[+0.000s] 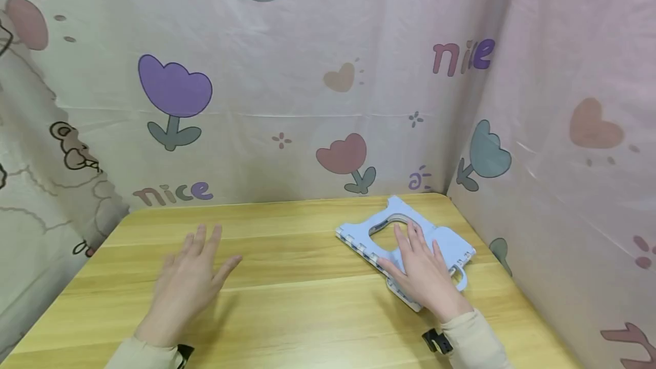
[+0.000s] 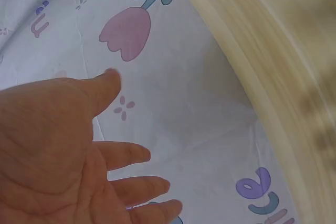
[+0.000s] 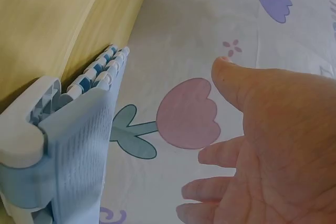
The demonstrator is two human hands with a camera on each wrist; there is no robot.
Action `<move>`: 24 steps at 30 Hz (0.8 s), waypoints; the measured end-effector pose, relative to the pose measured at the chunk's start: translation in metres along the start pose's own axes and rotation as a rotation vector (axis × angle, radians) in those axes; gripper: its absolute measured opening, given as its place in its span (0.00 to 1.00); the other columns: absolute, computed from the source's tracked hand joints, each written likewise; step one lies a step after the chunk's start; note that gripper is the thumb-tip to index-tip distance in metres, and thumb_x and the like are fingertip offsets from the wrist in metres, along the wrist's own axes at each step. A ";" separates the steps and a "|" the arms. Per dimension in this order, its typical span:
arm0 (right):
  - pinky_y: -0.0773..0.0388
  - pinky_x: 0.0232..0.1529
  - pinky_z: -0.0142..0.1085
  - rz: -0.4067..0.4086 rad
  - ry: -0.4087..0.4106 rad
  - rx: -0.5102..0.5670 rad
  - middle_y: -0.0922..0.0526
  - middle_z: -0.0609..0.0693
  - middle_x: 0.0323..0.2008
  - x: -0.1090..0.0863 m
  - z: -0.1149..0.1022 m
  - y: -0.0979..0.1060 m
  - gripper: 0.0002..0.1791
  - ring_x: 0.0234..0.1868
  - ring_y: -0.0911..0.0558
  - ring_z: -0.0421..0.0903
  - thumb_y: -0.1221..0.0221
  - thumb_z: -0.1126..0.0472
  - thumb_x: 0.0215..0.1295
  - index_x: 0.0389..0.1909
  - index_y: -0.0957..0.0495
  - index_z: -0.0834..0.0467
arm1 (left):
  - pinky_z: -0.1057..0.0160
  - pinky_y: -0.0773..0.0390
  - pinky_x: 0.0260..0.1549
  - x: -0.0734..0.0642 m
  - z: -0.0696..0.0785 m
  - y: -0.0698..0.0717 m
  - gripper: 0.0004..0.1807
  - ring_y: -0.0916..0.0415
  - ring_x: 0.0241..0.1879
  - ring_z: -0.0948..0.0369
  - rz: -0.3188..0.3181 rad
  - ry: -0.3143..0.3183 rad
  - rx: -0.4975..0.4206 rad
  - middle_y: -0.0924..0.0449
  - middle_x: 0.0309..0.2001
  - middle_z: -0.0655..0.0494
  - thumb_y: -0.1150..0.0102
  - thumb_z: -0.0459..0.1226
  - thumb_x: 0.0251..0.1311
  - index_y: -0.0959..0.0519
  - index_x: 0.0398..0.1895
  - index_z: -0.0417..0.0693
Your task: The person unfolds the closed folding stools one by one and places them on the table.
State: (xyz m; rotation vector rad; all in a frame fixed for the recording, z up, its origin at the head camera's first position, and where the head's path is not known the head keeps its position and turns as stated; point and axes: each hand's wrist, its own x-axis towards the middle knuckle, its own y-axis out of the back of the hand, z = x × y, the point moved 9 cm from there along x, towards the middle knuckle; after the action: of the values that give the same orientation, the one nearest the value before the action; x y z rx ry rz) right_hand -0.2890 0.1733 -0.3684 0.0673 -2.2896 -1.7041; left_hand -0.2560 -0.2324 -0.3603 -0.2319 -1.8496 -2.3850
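Folded plastic step stool [image 1: 453, 246], lt. blue & white, lies on the desk [image 1: 287, 300], right of ctr. in the head view. R hand [image 1: 422, 272] hovers over its near part, w/o contact per the R-wrist view; L hand [image 1: 189, 278] is above the desk, lower left. Fingers of both: extended, spread, gripping nothing. Poss. faults: a grip at the hinged edge [image 1: 361, 248] could nip skin or let panels swing apart; a rightward shove could push the stool past the nearby desk edge. Surroundings: printed curtain [image 1: 266, 61] bounds rear & sides, limiting room at right; loop handle [image 1: 464, 279] projects lower right; R hand partly hides the stool.
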 end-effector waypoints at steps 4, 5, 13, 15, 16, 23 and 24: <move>0.57 0.81 0.74 -0.009 -0.015 0.008 0.52 0.69 0.85 -0.002 0.006 0.000 0.48 0.85 0.49 0.68 0.43 0.37 0.79 0.85 0.47 0.61 | 0.18 0.42 0.71 0.004 0.015 0.005 0.47 0.45 0.78 0.25 0.029 -0.048 0.035 0.47 0.82 0.26 0.51 0.63 0.79 0.44 0.85 0.39; 0.56 0.81 0.74 -0.009 -0.017 0.008 0.51 0.69 0.85 -0.002 0.008 0.000 0.47 0.85 0.47 0.69 0.43 0.37 0.79 0.85 0.47 0.61 | 0.19 0.38 0.70 0.006 0.020 0.007 0.46 0.41 0.77 0.25 0.040 -0.064 0.040 0.43 0.81 0.26 0.48 0.61 0.78 0.41 0.84 0.39; 0.40 0.76 0.75 0.004 -0.051 0.017 0.40 0.73 0.80 0.004 0.042 0.007 0.48 0.79 0.37 0.75 0.44 0.37 0.80 0.83 0.44 0.67 | 0.38 0.12 0.53 0.030 0.077 0.003 0.33 0.15 0.58 0.37 0.111 -0.274 -0.001 0.18 0.66 0.36 0.33 0.51 0.72 0.24 0.72 0.41; 0.38 0.74 0.75 0.006 -0.075 0.018 0.39 0.74 0.79 0.005 0.057 0.009 0.48 0.78 0.36 0.76 0.44 0.36 0.80 0.82 0.43 0.69 | 0.41 0.10 0.50 0.039 0.097 -0.005 0.31 0.12 0.55 0.40 0.109 -0.344 -0.005 0.15 0.63 0.39 0.30 0.49 0.71 0.22 0.70 0.43; 0.37 0.74 0.76 0.005 -0.087 0.020 0.39 0.75 0.79 0.006 0.064 0.010 0.48 0.78 0.36 0.77 0.44 0.36 0.80 0.82 0.43 0.70 | 0.42 0.10 0.52 0.043 0.107 -0.010 0.30 0.12 0.55 0.42 0.094 -0.375 -0.011 0.14 0.63 0.40 0.30 0.48 0.71 0.22 0.70 0.44; 0.38 0.74 0.75 -0.020 -0.155 0.059 0.40 0.82 0.76 0.010 0.116 0.011 0.51 0.75 0.37 0.81 0.47 0.36 0.81 0.78 0.45 0.79 | 0.50 0.08 0.49 0.066 0.177 -0.051 0.29 0.12 0.57 0.49 0.011 -0.600 -0.016 0.15 0.66 0.47 0.30 0.46 0.71 0.22 0.71 0.47; 0.37 0.74 0.74 -0.022 -0.161 0.064 0.40 0.83 0.75 0.011 0.123 0.011 0.51 0.74 0.36 0.82 0.47 0.37 0.82 0.77 0.45 0.81 | 0.50 0.09 0.51 0.068 0.185 -0.057 0.30 0.13 0.59 0.49 -0.002 -0.625 -0.012 0.16 0.66 0.47 0.30 0.46 0.71 0.23 0.72 0.47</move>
State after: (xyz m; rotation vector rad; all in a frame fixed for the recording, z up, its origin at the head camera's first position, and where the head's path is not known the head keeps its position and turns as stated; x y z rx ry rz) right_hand -0.3290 0.2888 -0.3882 -0.0335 -2.4675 -1.7041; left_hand -0.3234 -0.0389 -0.3564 -1.0828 -2.0423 -2.5083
